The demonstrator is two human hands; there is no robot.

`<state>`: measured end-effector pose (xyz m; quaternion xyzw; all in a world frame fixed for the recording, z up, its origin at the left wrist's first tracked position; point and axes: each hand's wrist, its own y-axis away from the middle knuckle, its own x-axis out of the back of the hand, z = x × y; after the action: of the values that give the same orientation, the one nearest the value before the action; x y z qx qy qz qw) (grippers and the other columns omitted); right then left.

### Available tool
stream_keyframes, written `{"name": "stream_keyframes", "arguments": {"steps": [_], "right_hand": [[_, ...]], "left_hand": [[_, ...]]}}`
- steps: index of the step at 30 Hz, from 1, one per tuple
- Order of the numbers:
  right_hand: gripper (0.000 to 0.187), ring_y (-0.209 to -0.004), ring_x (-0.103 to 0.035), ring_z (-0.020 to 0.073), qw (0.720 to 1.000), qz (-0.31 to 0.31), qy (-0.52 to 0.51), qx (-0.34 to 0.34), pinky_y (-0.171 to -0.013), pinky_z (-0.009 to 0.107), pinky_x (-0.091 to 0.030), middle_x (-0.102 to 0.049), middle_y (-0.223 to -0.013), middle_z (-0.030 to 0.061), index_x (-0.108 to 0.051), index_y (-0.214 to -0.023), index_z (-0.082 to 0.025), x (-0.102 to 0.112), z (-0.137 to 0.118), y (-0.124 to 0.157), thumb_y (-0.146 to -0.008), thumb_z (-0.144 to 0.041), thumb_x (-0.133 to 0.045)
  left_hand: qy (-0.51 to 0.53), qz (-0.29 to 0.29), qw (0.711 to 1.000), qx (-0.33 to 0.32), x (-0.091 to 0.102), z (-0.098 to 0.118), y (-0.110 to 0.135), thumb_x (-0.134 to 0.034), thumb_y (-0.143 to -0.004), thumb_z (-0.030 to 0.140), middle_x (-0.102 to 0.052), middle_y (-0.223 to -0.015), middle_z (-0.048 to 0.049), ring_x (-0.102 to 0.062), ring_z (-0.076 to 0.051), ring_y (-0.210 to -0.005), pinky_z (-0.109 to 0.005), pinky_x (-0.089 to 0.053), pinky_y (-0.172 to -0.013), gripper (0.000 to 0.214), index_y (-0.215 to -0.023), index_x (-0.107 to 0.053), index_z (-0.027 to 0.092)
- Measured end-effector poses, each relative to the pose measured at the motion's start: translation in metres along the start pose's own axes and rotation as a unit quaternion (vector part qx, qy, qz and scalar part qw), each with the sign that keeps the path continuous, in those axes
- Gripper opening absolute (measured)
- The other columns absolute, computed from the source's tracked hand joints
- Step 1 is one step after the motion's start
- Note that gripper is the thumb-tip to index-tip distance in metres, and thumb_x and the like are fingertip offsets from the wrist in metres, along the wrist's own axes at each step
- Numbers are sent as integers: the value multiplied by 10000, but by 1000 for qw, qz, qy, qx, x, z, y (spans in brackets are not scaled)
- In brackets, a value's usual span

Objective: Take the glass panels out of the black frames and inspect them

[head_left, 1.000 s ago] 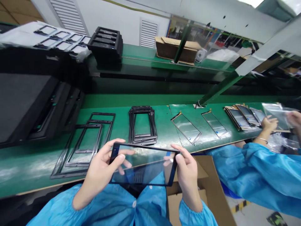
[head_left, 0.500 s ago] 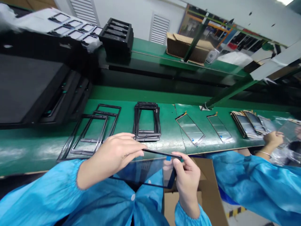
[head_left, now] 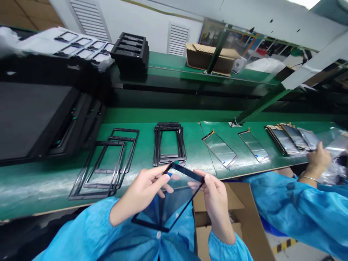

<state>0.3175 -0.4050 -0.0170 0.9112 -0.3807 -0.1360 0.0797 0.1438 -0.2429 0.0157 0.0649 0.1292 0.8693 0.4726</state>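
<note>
Between my two hands I hold a clear touch panel with a black border (head_left: 187, 172), tilted above my lap at the bench's front edge. My left hand (head_left: 148, 190) pinches its upper left corner, where a small blue tab (head_left: 169, 174) shows by the thumb. At the upper right corner, my right hand (head_left: 214, 199) grips the border, thumb on top and fingers behind the glass. Straight ahead on the bench is a stack of black frames (head_left: 170, 158). Several loose black frames (head_left: 91, 196) overlap to the left of it.
Two clear panels (head_left: 219, 149) (head_left: 253, 145) lie right of the stack, with more panels piled (head_left: 282, 140) farther right. A co-worker's hand (head_left: 318, 159) is beside that pile. Black trays (head_left: 32, 116) stand at left. An open cardboard box (head_left: 246, 217) sits below the bench edge.
The panel has been turned, so its wide black border now faces away from me. My left hand has shifted its hold to a corner. The co-worker's hand has moved slightly.
</note>
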Motion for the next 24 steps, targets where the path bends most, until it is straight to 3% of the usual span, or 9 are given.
{"name": "stream_keyframes", "arguments": {"steps": [7, 10, 14, 17, 20, 22, 24], "right_hand": [[492, -650, -808, 316, 1000, -7, 22, 7, -685, 444, -691, -839, -780, 101, -844, -904, -190, -9, -5, 1, -946, -651, -676], [474, -603, -789, 285, 998, -15, 50, 30, -642, 400, -677, -822, -711, 68, -830, -796, -217, -13, -13, 2, -968, -624, -657], [458, -593, -780, 245, 993, -24, 80, 80, -615, 344, -654, -819, -704, 64, -827, -789, -207, -11, -22, 3, -1014, -549, -622], [441, -602, -783, 231, 988, -45, 112, 96, -651, 338, -655, -827, -724, 61, -833, -822, -203, -14, -26, 5, -1039, -504, -594], [325, -644, -796, 214, 971, -116, 179, 104, -685, 307, -643, -836, -745, 28, -851, -845, -234, -23, -28, 6, -1016, -419, -646], [200, -658, -796, 209, 966, -142, 183, 111, -693, 296, -641, -836, -741, 3, -864, -863, -258, -27, -28, 5, -951, -378, -730], [185, -770, -817, 221, 976, -100, 146, 126, -775, 320, -655, -856, -845, 16, -869, -950, -261, -20, -27, 3, -947, -381, -728]], "left_hand": [[88, 33, 995, 30, -9, -13, 7, -653, -1019, 465, -800, -1249, -197, -827, -258, -788, -295, -652, -596, 421, -1297, -745, 162], [91, 37, 995, 35, -10, -13, 7, -669, -1010, 478, -808, -1225, -195, -826, -263, -793, -303, -659, -604, 424, -1278, -745, 159], [76, 24, 996, 42, -7, -13, 9, -648, -1013, 519, -809, -1231, -187, -830, -288, -833, -342, -679, -640, 476, -1322, -741, 169], [-26, 25, 999, -7, 0, -6, 11, -657, -1010, 475, -751, -1387, -144, -801, -316, -1084, -384, -682, -839, 521, -1476, -665, 240], [-221, -2, 969, -109, 5, 7, 10, -770, -925, 346, -706, -1473, -58, -732, -320, -1242, -388, -618, -997, 671, -1567, -575, 364], [-285, -74, 947, -128, 6, 16, 8, -756, -917, 297, -798, -1307, -38, -794, -307, -1068, -365, -636, -893, 631, -1526, -617, 383], [-244, -110, 959, -90, 6, 22, 7, -683, -969, 298, -848, -1121, -37, -815, -262, -848, -318, -638, -738, 512, -1477, -655, 353]]}}
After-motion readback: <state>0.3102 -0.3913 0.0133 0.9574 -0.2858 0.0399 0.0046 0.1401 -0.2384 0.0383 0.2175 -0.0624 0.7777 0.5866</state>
